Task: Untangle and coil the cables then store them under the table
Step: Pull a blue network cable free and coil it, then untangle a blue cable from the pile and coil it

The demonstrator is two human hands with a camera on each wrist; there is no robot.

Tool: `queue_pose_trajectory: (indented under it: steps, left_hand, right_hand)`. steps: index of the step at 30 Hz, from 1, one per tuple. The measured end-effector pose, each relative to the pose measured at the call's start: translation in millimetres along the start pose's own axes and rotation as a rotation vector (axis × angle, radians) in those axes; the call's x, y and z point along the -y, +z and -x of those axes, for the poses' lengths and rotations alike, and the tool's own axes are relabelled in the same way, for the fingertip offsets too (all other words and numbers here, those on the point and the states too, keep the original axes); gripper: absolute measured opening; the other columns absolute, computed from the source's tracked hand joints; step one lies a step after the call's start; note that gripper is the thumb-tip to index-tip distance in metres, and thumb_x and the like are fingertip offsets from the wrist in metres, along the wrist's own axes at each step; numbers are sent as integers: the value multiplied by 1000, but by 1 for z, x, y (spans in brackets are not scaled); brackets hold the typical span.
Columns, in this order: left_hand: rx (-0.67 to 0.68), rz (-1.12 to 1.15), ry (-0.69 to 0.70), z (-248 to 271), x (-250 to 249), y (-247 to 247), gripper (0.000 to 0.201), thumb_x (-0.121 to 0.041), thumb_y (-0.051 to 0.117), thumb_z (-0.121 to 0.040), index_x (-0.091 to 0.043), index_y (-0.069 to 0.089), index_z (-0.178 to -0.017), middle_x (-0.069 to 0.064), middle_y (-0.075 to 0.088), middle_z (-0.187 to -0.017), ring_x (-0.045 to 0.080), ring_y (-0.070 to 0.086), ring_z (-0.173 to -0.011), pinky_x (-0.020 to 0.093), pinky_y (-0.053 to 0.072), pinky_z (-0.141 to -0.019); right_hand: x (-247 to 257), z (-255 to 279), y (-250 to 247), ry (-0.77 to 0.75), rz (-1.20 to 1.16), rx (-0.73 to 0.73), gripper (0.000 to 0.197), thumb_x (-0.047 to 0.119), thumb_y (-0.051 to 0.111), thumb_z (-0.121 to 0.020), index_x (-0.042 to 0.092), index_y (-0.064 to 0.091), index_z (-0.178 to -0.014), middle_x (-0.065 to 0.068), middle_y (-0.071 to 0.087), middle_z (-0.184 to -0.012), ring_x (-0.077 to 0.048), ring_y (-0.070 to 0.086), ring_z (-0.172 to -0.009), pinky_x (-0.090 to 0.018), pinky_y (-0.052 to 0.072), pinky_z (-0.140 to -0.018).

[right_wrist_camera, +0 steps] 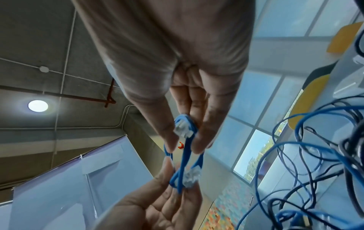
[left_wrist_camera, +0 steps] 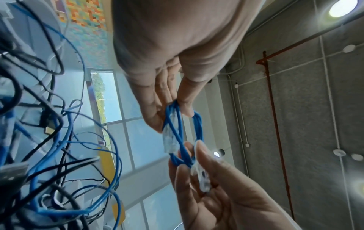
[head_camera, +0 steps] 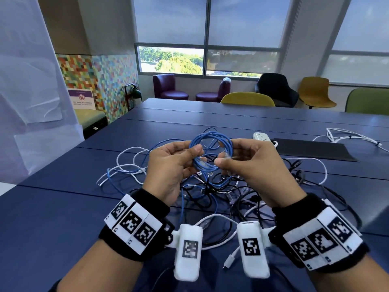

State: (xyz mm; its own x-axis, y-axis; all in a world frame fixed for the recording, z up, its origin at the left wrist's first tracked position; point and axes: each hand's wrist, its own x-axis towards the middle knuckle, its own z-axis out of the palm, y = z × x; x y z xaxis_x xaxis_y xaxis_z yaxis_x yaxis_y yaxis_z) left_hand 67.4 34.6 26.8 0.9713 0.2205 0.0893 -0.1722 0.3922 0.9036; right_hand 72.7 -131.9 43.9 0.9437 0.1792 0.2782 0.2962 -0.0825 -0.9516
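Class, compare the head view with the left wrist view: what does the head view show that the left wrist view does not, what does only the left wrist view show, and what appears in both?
Only the head view shows the white power strip, the chairs, and the blue table under the tangle.

Only the left wrist view shows the ceiling with its red pipe and round lamp, plus a close look at the clear plug on the coil.

Both show the left hand and right hand, each with a grip on the blue coil, and the loose cable tangle.
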Motion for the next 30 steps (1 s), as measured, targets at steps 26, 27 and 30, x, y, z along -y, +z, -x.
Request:
queue_pose_trajectory:
  steps: [26,27,30]
  left_hand:
    - [-601,-726,-89,37,-73,-288,18,8,78,-73,6,61,-67,14,59,-52,14,55,-35,23,48,-36]
    - [-607,-734,-130,37,-75,-294,18,9,78,-72,6,61,-66,13,59,-48,16,56,-34,25,50,-36]
    - [-568,-807,-231,34,-77,-305,16,11,78,-71,6,63,-66,14,59,-51,17,54,-35,29,55,-42]
  right_hand:
    - [-16,-44,216,-34,846,519,11,25,70,-84,16,68,-76,-4,64,-78,-22,62,-77,-30,55,-77]
    - [-17,-43,216,-25,894,543,12,27,72,-83,16,69,-79,-3,62,-78,-21,60,-78,-27,52,-75]
    - [-20,-41,220,-31,994,544,24,32,69,-87,8,70,-86,-6,61,-83,-25,63,-89,-26,48,-75]
